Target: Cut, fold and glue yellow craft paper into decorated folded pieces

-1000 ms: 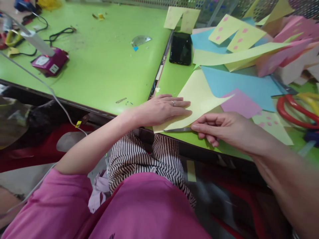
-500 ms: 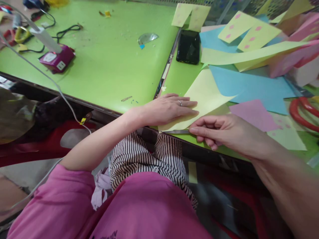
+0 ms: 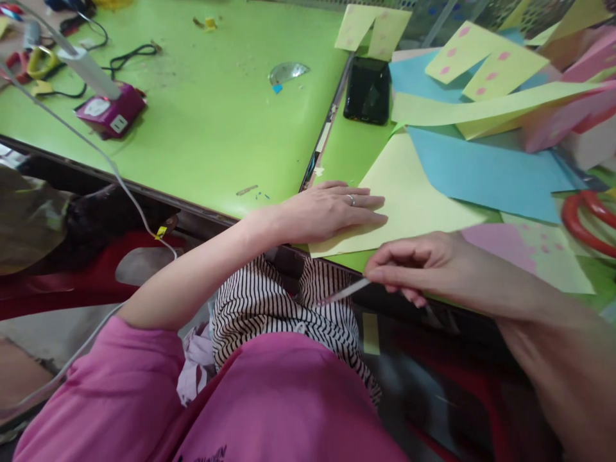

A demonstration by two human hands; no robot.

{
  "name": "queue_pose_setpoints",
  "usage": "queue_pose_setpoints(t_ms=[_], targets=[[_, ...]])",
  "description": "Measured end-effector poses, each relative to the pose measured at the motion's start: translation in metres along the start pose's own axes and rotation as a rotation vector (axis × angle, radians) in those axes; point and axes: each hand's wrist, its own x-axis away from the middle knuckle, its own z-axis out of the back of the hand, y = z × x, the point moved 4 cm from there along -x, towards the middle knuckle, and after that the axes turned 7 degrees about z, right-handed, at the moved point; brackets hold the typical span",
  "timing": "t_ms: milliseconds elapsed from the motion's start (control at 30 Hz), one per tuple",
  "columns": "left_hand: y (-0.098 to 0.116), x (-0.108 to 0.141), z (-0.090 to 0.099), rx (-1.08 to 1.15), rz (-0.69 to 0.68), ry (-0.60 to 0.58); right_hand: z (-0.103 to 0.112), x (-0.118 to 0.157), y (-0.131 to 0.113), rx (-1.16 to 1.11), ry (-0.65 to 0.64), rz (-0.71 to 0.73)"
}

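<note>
My left hand (image 3: 334, 210) lies flat on a pale yellow sheet of paper (image 3: 414, 192) at the table's front edge, fingers stretched out, a ring on one. My right hand (image 3: 423, 266) is closed, pinching a thin, flat, blade-like strip (image 3: 347, 291) between thumb and fingers. The strip points left and down, past the table edge and above my striped trousers, apart from the paper. Its exact kind is hard to make out. Right of the sheet are blue paper (image 3: 500, 173) and a pink piece (image 3: 495, 242), partly hidden by my right hand.
A black phone (image 3: 368, 91) lies behind the sheet. Folded yellow cards with pink spots (image 3: 505, 64) stand at the back right, near red scissor handles (image 3: 590, 221). A clear half-round piece (image 3: 289, 72), a purple power adapter (image 3: 111, 112) and cables are on the left.
My right hand has drawn the strip away from the paper's front edge, down towards my body. The sheet's raised right part now lies flatter and reaches further right. My left hand stays in place.
</note>
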Motion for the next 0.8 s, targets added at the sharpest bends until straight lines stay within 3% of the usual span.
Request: queue_pose_setpoints(t_ms=[200, 267, 367, 533, 667, 800], targets=[[0.003, 0.001, 0.002, -0.026, -0.011, 0.01, 0.018, 0.018, 0.015, 0.103, -0.037, 0.037], [0.004, -0.002, 0.002, -0.048, 0.009, 0.022, 0.032, 0.025, 0.021, 0.163, 0.008, 0.072], [0.004, -0.01, 0.006, -0.081, 0.111, 0.052, 0.066, 0.038, 0.032, 0.097, 0.194, 0.097], [0.004, -0.027, 0.018, -0.058, 0.346, 0.094, 0.136, 0.049, 0.047, 0.199, 0.736, 0.114], [0.002, -0.039, 0.027, -0.051, 0.438, 0.11, 0.162, 0.039, 0.05, 0.342, 0.862, 0.164], [-0.012, -0.047, 0.031, 0.017, 0.506, 0.101, 0.154, 0.039, 0.036, 0.586, 0.905, 0.262]])
